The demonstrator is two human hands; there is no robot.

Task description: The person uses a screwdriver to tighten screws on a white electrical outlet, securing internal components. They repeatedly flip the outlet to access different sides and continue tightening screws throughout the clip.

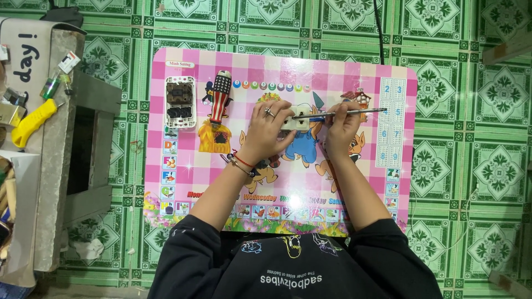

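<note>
Here, from the head view: left hand (267, 128) pressed flat-fingered over a small white fitting (295, 123), gripping it down against the pink children's desk (354, 177) — probably to stop it from sliding; right hand (341, 130) clenched round a slim metal tool (346, 113), shaft lying level, one end at the fitting, the other jutting out to the right — seemingly braced for fine work; both forearms angled inward, wrists low near the desktop; set aside at the far left, well apart: a white socket plate (180, 102); just beside it a striped-handled screwdriver (220, 95), untouched.
</note>
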